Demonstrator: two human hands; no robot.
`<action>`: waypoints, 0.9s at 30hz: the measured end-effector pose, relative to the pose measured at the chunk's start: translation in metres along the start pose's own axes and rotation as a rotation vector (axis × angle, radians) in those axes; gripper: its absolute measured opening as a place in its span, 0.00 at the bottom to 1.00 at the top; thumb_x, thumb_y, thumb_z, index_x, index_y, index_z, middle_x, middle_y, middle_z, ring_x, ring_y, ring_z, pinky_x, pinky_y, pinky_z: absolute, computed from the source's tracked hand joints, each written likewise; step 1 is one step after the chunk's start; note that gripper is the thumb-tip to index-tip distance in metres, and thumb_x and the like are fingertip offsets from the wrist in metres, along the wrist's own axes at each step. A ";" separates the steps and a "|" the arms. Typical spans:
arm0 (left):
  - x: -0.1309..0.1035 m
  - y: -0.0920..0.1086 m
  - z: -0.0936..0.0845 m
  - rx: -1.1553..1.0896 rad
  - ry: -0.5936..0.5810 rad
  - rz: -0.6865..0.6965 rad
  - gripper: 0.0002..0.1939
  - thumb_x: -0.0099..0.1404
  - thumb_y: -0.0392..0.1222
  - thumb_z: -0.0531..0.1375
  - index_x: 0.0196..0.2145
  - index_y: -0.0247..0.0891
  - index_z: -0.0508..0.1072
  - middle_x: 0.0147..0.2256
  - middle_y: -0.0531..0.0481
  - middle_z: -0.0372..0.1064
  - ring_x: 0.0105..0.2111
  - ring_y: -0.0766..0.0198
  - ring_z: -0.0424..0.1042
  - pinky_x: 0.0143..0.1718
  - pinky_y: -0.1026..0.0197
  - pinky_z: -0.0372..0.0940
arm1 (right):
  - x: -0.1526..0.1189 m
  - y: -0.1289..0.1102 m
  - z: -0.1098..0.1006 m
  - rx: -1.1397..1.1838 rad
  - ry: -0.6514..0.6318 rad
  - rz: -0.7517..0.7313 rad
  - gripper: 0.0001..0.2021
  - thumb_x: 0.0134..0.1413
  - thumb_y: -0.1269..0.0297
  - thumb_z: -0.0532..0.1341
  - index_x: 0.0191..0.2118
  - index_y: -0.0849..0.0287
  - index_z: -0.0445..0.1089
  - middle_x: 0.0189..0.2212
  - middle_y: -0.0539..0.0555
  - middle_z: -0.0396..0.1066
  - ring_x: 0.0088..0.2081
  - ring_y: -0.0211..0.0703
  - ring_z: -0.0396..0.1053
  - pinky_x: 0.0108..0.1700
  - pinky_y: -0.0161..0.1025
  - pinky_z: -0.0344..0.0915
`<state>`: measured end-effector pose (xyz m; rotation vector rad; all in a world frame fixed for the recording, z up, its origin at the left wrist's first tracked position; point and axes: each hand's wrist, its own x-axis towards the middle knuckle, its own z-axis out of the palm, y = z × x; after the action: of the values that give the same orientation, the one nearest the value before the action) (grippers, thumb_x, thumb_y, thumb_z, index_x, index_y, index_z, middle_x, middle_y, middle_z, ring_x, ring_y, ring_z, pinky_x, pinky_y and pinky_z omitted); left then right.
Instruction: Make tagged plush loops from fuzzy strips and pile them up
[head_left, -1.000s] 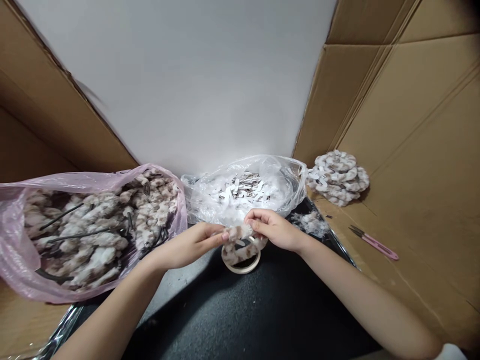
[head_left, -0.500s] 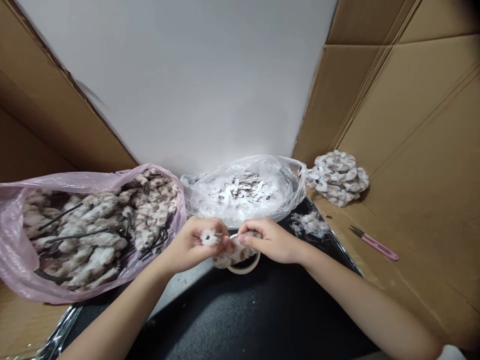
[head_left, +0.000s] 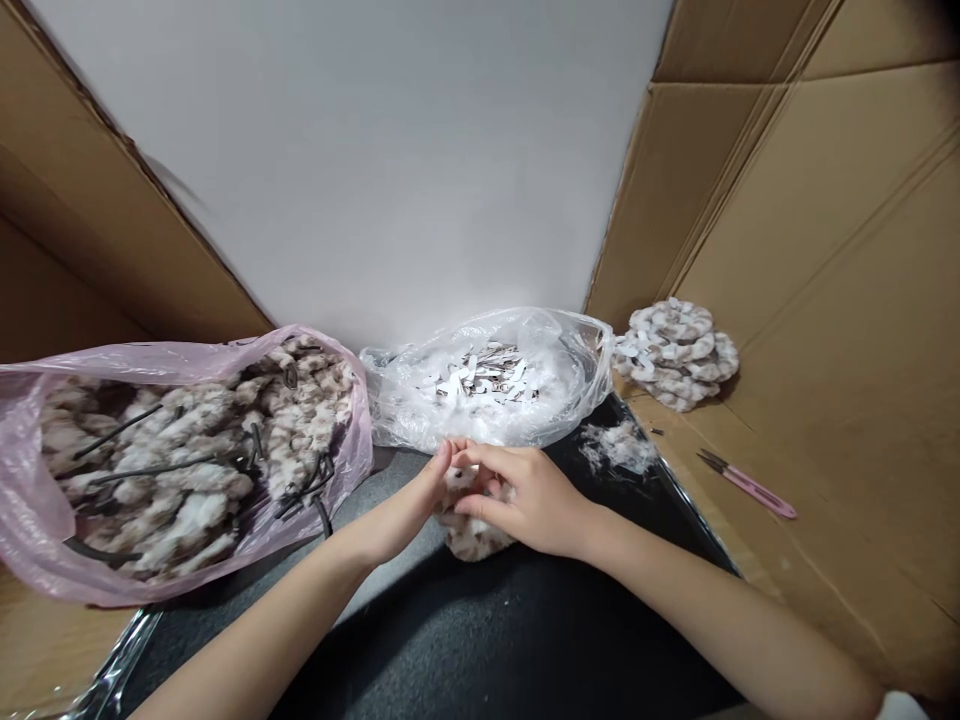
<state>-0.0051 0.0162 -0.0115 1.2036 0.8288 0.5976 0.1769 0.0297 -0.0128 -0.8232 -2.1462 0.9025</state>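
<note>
I log hands together — right hand (head_left: 536, 502) clamped on brown-and-white fluffy fabric tube (head_left: 478, 542); grip of left hand (head_left: 407, 515), cannot tell.

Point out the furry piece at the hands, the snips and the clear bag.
Furry piece (head_left: 472, 540): head view, on its lower part.
Snips (head_left: 750, 488): head view, on the pink handle.
Clear bag (head_left: 397, 403): head view, on its plastic wall.

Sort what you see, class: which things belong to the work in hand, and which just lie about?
Apparently belonging:
- furry piece, between left hand and right hand
- similar furry pieces, in pink bag

Perhaps just lying about:
- pink snips
- loose fluff
</note>
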 end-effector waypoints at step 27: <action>0.006 -0.007 -0.004 -0.235 -0.352 -0.004 0.22 0.57 0.58 0.65 0.27 0.32 0.72 0.35 0.39 0.75 0.35 0.58 0.72 0.39 0.59 0.63 | 0.005 0.002 -0.016 0.020 0.179 -0.187 0.05 0.59 0.68 0.58 0.32 0.59 0.69 0.24 0.49 0.67 0.25 0.35 0.61 0.29 0.33 0.60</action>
<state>-0.0053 0.0208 -0.0202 1.0512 0.4494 0.4481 0.1867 0.0404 -0.0034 -0.6550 -2.0161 0.7255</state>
